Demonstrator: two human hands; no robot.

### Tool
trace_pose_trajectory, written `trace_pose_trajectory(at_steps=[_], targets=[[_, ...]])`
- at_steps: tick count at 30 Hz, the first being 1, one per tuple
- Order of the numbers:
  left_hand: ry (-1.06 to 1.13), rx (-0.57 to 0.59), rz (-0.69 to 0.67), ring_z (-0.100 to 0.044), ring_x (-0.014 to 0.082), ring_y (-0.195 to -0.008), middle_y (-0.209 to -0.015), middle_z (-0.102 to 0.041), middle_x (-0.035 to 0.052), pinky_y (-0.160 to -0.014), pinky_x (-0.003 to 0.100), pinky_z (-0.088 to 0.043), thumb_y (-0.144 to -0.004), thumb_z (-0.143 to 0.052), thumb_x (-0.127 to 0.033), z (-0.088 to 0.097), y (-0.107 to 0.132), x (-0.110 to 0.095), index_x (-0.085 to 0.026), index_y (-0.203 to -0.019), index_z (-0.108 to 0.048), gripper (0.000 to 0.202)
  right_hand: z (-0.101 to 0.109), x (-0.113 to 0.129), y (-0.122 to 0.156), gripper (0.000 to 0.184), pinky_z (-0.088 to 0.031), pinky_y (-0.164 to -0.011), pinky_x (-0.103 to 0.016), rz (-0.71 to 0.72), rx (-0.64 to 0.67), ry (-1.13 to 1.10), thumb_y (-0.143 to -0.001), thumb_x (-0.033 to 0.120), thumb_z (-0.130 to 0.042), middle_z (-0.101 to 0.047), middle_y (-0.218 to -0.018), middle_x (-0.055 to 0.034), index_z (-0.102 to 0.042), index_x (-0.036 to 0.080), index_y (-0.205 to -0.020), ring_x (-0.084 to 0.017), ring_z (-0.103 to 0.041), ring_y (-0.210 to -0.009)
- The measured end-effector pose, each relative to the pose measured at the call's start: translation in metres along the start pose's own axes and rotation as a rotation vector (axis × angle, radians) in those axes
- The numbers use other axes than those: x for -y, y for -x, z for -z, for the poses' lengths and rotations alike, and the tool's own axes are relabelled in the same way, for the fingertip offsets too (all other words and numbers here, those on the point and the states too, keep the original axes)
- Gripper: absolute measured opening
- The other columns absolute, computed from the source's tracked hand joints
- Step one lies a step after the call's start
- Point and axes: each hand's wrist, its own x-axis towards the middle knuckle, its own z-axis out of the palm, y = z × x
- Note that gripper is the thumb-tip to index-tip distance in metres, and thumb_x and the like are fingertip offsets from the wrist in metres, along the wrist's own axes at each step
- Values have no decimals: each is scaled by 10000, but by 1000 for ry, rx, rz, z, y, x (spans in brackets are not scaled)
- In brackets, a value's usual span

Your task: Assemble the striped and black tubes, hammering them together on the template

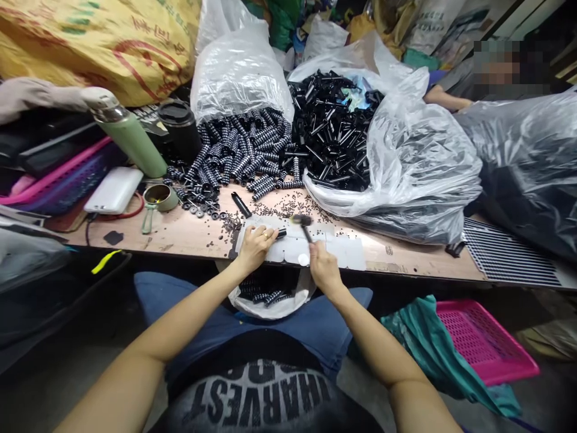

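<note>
My right hand (323,264) is wrapped round the handle of a hammer; the hammer's head (301,221), blurred and partly yellow, hangs above the work surface. On a pale plate (340,251), my left hand (256,245) grips a short black tube (282,233), whose end sticks out beside the fingers. Just behind that hand lies another black tube (241,205), tilted. Many tiny dark pieces (288,204) are scattered round the plate. Below the table edge, an open white bag (274,310) between my knees holds ribbed black-and-white rollers.
Ribbed rollers (246,147) spill from a plastic bag at the back. Right of them, an open clear bag (419,156) holds black parts (333,132). A green bottle (133,138), a dark cup (179,123) and a white power bank (112,191) stand left. Another person's arm (446,99) shows behind.
</note>
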Motion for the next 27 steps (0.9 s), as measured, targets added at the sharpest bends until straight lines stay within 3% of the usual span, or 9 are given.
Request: trace_pose_trajectory(at_steps=[3, 7, 9, 14, 16, 18, 22, 25, 27], targets=[[1, 44, 40, -544, 266, -1140, -1218, -634, 136, -996, 486, -319, -934, -336, -125, 1, -1, -11, -168, -1320, -523, 431, 5, 14, 1, 298, -271, -549, -251, 11, 97, 70, -1001, 372, -303, -590, -635, -15, -519, 200, -889, -170, -552, -555], [24, 71, 44, -336, 331, -1364, -1417, -440, 243, -1118, 507, -200, -931, -395, -364, -2, -3, -35, -1, -1378, -412, 576, 25, 41, 7, 401, -319, -553, -245, 86, -86, -113, -1005, 435, -205, -589, -645, -16, -515, 208, -889, -164, -562, -564], [54, 84, 54, -243, 342, -1410, -1452, -382, 257, -1133, 522, -173, -914, -385, -403, -7, -2, -44, 21, -1405, -353, 650, 27, 56, 10, 435, -358, -571, -241, 178, -115, -206, -1003, 448, -174, -613, -687, -30, -526, 210, -908, -159, -579, -592], [156, 44, 31, -318, 323, -1380, -1432, -400, 271, -1109, 516, -243, -887, -343, -233, -19, -1, -40, 26, -1420, -312, 594, 0, 71, 7, 330, -369, -584, -273, 239, 172, -6, -985, 429, -317, -679, -742, -64, -564, 211, -1003, -199, -610, -600], [192, 15, 29, -379, 329, -1338, -1389, -451, 270, -1081, 521, -291, -880, -359, -213, -20, -7, -32, 12, -1403, -349, 569, -4, 68, 4, 318, -344, -579, -273, 208, 190, 53, -990, 416, -316, -688, -740, -59, -563, 217, -1017, -207, -616, -597], [207, 14, 85, -481, 314, -1242, -1286, -548, 237, -1019, 500, -375, -886, -362, -180, -18, -15, -26, -41, -1360, -431, 499, 1, 62, 1, 351, -317, -576, -268, 188, 110, 52, -1002, 418, -275, -687, -744, -53, -561, 216, -979, -205, -622, -618], [219, 76, 179, -593, 262, -979, -1022, -639, 177, -835, 401, -495, -880, -343, -64, -2, -14, -35, -83, -1244, -543, 415, 14, 38, -8, 383, -278, -573, -260, 95, -43, 61, -1007, 431, -261, -662, -713, -36, -556, 208, -905, -181, -598, -617], [291, 63, 96, -585, 252, -959, -1042, -629, 163, -820, 384, -501, -906, -422, -141, 12, -5, -41, -112, -1232, -552, 352, 9, 7, -18, 363, -270, -576, -262, -7, -63, 141, -995, 444, -315, -659, -741, -42, -566, 200, -898, -172, -577, -623], [270, -2, 175, -574, 266, -988, -1104, -612, 180, -825, 404, -493, -912, -432, -166, 19, -8, -23, -115, -1236, -554, 350, 1, -13, -25, 350, -293, -594, -267, -61, -71, 199, -984, 441, -351, -660, -798, -64, -577, 189, -892, -183, -579, -680]])
